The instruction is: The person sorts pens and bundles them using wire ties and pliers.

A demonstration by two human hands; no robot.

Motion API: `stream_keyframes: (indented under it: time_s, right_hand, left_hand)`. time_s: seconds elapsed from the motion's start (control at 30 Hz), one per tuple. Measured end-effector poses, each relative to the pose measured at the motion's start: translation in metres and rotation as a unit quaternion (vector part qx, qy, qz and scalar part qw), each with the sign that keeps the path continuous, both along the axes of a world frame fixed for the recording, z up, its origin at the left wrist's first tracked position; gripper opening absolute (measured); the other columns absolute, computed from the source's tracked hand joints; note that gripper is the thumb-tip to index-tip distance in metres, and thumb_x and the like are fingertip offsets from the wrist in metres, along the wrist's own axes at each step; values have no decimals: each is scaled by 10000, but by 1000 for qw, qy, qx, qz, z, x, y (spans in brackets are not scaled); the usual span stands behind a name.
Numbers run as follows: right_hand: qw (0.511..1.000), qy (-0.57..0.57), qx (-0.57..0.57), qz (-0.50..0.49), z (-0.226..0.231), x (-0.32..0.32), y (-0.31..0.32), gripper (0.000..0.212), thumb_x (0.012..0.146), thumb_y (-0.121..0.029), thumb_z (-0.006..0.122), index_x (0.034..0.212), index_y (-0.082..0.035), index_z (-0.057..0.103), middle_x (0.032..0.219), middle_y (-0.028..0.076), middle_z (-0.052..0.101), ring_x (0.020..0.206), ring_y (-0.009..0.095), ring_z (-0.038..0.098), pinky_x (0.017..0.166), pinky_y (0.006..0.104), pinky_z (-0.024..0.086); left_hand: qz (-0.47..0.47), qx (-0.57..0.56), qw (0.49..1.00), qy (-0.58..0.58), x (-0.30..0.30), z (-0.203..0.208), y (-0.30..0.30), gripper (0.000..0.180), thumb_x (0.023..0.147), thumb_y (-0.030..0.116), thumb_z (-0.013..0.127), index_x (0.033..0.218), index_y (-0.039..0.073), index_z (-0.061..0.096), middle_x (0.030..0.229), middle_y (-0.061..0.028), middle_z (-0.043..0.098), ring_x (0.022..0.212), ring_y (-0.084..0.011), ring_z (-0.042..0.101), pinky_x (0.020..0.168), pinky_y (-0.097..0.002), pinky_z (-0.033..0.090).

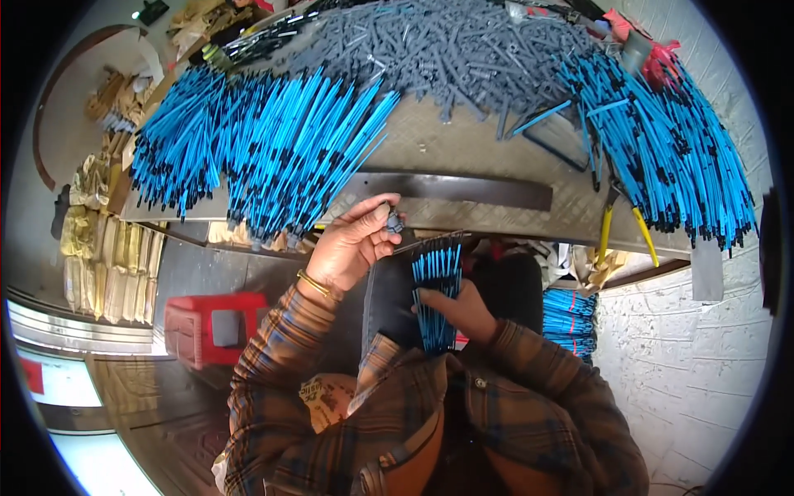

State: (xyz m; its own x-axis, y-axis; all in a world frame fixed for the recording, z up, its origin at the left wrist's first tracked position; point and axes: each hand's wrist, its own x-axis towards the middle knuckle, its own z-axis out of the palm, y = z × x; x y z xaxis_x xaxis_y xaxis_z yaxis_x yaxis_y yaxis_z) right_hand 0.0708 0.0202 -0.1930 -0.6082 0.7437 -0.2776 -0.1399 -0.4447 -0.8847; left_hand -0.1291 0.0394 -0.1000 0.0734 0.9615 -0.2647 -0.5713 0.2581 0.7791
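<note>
The left hand [357, 238] pinches small grey pieces [395, 222] while the right hand [465, 309] clutches black-tipped blue rods [438, 264], which could slip should its grip slacken.

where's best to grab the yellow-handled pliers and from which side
Probably by the yellow handles, from the near side: they spread apart and their ends jut past the table edge toward the person, while the pliers' dark head lies by the blue rods.

Wide fisheye view, worn on the person's head, facing down, close above the workbench [442, 145]
</note>
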Motion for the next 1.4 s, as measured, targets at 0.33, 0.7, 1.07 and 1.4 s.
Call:
stream_keyframes:
  time_s: [0.33, 0.7, 1.07, 1.4]
  right_hand:
    - [1000, 3, -14, 14, -1, -12, 2, 219, 827, -178, 633, 943, 3, 587, 809, 84, 647, 704, 134, 629, 627, 258, 520]
    - [999, 0, -22, 26, -1, -9, 9, 242, 823, -187, 641, 959, 4, 583, 819, 86, 645, 718, 132, 627, 633, 255, 519]
    - [999, -21, -14, 27, 0, -11, 10, 249, 812, -189, 655, 950, 6, 587, 816, 83, 645, 723, 131, 627, 644, 253, 517]
    - [1000, -15, 13, 23, -2, -13, 10, 250, 806, -193, 664, 963, -12, 597, 820, 59, 644, 741, 115, 615, 655, 243, 501]
  left_hand:
    - [-36, 10, 999, 16, -19, -22, -12, 279, 882, 142, 539, 1133, 23, 525, 1018, -145, 617, 789, -175, 629, 640, -251, 501]
    - [-72, 36, 996, 40, -18, -24, -4, 315, 888, 158, 526, 1169, 17, 501, 1051, -180, 590, 798, -203, 624, 656, -261, 512]
    - [-86, 5, 994, 70, -19, -11, -2, 326, 891, 157, 520, 1184, 13, 502, 979, -136, 619, 731, -167, 615, 632, -235, 495]
    - [-133, 29, 977, 167, -18, 3, 3, 327, 882, 121, 538, 1191, 21, 500, 959, -84, 615, 734, -119, 591, 635, -226, 471]
